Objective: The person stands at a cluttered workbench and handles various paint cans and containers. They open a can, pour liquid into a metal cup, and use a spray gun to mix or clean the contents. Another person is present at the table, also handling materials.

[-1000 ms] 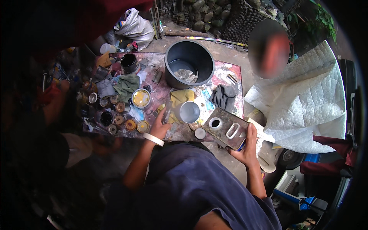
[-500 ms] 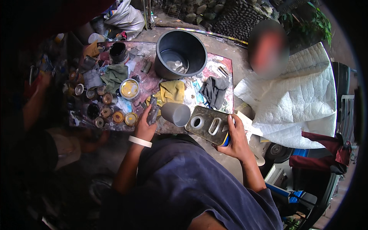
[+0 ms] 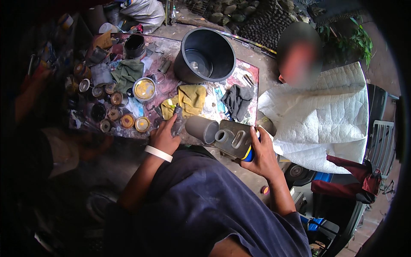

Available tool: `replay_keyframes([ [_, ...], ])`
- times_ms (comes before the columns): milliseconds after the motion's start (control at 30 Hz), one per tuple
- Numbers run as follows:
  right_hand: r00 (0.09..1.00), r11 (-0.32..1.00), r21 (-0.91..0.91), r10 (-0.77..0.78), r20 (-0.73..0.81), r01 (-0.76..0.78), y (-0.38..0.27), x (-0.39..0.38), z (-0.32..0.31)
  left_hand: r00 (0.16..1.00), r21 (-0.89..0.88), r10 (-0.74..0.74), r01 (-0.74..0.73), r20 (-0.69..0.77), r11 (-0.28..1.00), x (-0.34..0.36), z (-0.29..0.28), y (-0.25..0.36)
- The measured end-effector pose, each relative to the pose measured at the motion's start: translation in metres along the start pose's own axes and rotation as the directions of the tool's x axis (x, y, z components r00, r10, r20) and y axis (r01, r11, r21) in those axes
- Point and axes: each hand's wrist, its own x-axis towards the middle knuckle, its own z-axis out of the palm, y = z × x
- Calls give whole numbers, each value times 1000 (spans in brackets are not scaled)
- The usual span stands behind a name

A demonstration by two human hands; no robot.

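Observation:
My left hand (image 3: 165, 135) is closed on a dark grey tool (image 3: 177, 118), which looks like a spray gun; a grey cylindrical cup (image 3: 199, 129) beside it lies tilted toward the can, and whether the two are joined I cannot tell. My right hand (image 3: 261, 156) grips a grubby rectangular metal can (image 3: 234, 139) with blue and yellow sides, its open spout tipped close to the cup's mouth. Whether liquid flows between them I cannot make out. A yellow rag (image 3: 190, 100) and a dark rag (image 3: 237, 103) lie just beyond on the paint-stained table (image 3: 248, 68).
Several open paint tins (image 3: 127, 121) crowd the table's left. A big black tub (image 3: 204, 55) stands at the back. A white quilted sheet (image 3: 321, 115) spreads at the right, below a blurred person (image 3: 299, 55). Another person's arm (image 3: 34, 85) shows at the dark left edge.
The cup has tipped from upright toward the can, and the can has tilted toward the cup, their openings now close. The view has shifted slightly, moving the table up in the picture.

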Motion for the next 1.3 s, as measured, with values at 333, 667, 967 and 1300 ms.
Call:
replay_keyframes([
  [333,995,998,-57,13,103,-7,-12,9,-6,997,17,-29,28,69,999,0,8,-2],
  [667,980,991,-135,13,198,15,-19,15,-10,997,20,-11,9,71,1000,-2,17,-7],
  [967,968,991,-136,40,248,-6,-22,16,-9,990,37,-58,53,130,998,-4,22,-5],
  [1300,957,988,-153,59,283,-15,-25,16,-7,983,71,-65,54,169,996,-5,26,-4],
])
